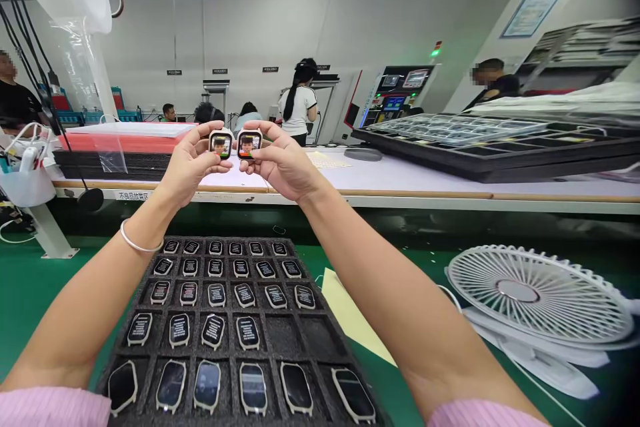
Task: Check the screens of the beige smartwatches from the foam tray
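Note:
My left hand [194, 159] pinches a smartwatch [221, 145] by its edges, its lit screen facing me with a small picture on it. Side by side with it, a second smartwatch [249, 145] is gripped in my right hand [283, 159], the thumb at its lower right and its screen lit too. The two watches are close together, with a narrow gap between them. Below my hands lies a black foam tray [287, 337] holding rows of strapless smartwatches. Many show white text; the nearest row has dark screens. Two compartments in the second row from the front hold nothing.
A white fan [520, 290] lies at the right on the green bench. Ahead runs a raised shelf [425, 187] with a stack of black trays [490, 153] at right and red and black foam sheets [125, 147] at left. Yellow paper [353, 317] sits beside the tray. Several people are farther back.

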A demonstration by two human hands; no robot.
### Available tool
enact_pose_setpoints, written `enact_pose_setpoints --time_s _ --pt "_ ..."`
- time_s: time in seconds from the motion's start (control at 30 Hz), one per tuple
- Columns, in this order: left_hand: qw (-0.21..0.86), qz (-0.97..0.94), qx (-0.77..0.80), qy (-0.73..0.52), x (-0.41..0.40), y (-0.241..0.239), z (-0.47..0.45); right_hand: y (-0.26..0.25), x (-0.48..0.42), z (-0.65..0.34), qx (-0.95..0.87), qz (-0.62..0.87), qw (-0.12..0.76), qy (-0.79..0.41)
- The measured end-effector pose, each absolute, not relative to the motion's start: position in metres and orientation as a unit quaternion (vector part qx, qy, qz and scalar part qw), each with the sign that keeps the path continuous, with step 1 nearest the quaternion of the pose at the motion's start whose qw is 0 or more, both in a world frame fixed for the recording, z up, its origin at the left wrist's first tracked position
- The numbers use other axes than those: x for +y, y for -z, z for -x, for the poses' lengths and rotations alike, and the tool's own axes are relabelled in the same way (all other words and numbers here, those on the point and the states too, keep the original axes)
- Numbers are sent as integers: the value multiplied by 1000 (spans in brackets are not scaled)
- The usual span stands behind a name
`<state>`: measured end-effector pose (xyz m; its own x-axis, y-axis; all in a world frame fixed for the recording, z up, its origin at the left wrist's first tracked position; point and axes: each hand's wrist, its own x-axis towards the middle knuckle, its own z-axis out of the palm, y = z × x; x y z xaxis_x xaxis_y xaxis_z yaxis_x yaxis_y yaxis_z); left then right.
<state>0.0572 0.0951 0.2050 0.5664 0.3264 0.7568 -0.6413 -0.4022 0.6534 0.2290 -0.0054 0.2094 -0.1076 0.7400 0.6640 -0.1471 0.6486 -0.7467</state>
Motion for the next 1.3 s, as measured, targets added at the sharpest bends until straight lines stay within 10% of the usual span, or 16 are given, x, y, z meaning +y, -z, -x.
enact_pose_setpoints --time_s 1.3 --pt "502 -689 -115 -510 85 -200 -70 -210 -22 -230 -675 242 620 -318"
